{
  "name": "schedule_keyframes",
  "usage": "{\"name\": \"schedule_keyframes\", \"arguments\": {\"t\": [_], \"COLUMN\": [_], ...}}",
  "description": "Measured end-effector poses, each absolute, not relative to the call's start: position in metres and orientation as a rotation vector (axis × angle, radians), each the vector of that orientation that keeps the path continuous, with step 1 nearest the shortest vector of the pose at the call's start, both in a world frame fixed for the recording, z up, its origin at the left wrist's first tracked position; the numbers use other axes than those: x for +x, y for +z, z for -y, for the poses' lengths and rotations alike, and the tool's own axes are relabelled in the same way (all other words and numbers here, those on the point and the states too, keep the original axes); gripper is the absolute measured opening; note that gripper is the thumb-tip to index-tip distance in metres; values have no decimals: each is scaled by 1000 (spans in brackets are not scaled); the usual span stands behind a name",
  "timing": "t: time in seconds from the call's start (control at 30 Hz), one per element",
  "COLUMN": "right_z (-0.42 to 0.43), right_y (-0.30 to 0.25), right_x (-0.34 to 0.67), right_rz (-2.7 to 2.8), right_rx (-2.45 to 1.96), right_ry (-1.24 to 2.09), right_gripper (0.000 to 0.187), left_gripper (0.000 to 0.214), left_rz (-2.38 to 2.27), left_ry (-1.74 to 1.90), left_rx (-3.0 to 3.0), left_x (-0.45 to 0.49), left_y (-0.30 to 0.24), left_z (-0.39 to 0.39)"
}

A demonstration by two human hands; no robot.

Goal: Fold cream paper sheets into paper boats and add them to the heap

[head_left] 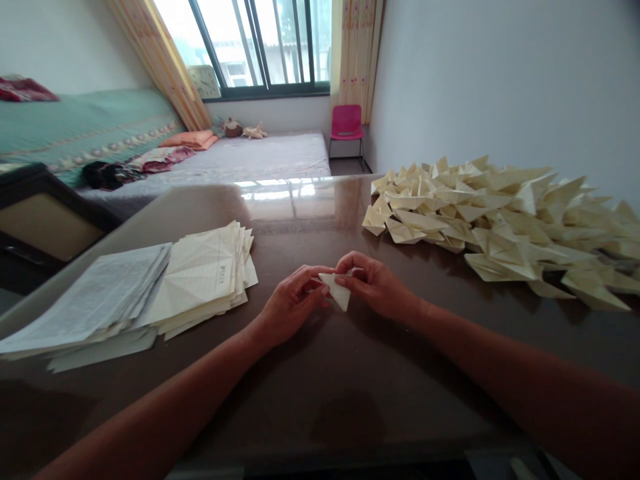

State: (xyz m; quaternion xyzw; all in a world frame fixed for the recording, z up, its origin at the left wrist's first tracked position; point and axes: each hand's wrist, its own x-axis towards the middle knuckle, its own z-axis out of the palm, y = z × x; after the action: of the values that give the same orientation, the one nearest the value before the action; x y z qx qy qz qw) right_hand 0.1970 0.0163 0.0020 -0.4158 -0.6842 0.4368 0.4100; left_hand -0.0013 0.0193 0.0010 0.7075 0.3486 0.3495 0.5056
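Observation:
Between my two hands is a small piece of folded paper (342, 295), cream-coloured, with a point directed down toward me. My left hand (295, 300) pinches its left edge between thumb and fingers. The upper right side is gripped by my right hand (375, 283), thumb in front and curled fingers behind. Both hands hold the paper just above the brown table (300, 393). Parts of the paper's upper edge are covered by my fingers.
On the right lies a large heap of folded paper boats (480, 207). Creased cream sheets (200, 267) and printed sheets (95, 293) are stacked at left. Beyond the table stand a bed (280, 157) and a pink chair (347, 123); a dark-framed chair (50, 213) is at far left.

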Motion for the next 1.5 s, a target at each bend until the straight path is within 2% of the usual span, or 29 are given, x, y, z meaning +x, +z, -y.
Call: {"name": "schedule_keyframes", "arguments": {"t": [0.17,0.33,0.5,0.73,0.83,0.97,1.07,1.27,1.4,1.5], "right_z": [-11,-12,-16,-9,-8,-9,-11,-18,-20,-20], "right_y": [0,0,1,-8,-11,-10,-11,-7,2,6], "right_x": [193,195,201,188,185,186,190,203,210,212], "right_rz": [1894,2018,2061,2112,2069,2020,2065,2295,2531,2670], "right_rx": [-1119,-1161,-1199,-1165,-1119,-1097,-1087,-1004,-935,-909], "right_ry": [752,789,975,494,463,476,498,493,334,135], "right_gripper": [14,31,24,23,19,28,31,22,16,15], "left_gripper": [27,19,17,17,20,20,20,16,11,19], "left_rz": [-895,-940,-946,-987,-1071,-1195,-1226,-1172,-1039,-973], "left_ry": [905,927,899,929,954,960,902,705,520,372], "left_rx": [1784,1926,2001,2138,2179,2116,2157,2404,2674,2850], "left_x": [-2,-3,-1,13,17,16,13,3,-10,-15], "left_y": [-5,-7,-6,-10,-11,-13,-14,-10,-3,4], "left_z": [-22,-25,-25,-13,-11,-16,-21,-23,-24,-24]}}
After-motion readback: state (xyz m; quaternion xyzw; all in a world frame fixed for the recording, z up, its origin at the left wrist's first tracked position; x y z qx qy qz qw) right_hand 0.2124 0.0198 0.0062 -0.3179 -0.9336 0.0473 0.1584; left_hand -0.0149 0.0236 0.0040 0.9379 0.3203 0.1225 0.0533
